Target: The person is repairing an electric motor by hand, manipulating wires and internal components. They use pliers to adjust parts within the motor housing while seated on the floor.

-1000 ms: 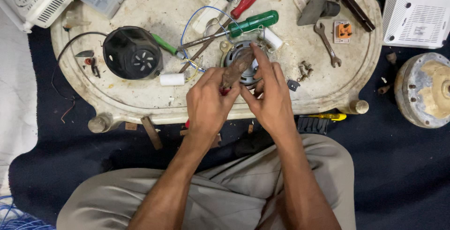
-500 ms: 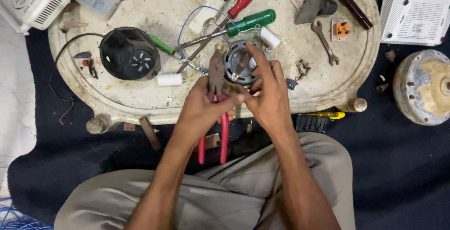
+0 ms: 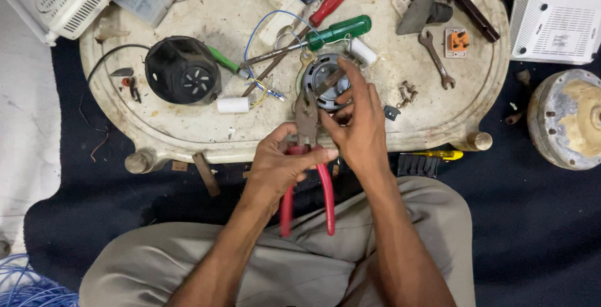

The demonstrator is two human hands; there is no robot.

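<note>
Now the left hand [image 3: 282, 163] grips the red-handled pliers [image 3: 308, 175] near the hinge, handles drawn lower over the lap than before. Right hand [image 3: 355, 125], fingers spread, steadies the round motor part [image 3: 324, 80] at frame centre on the oval tray [image 3: 188, 133]. Plier tips hard to distinguish.
</note>
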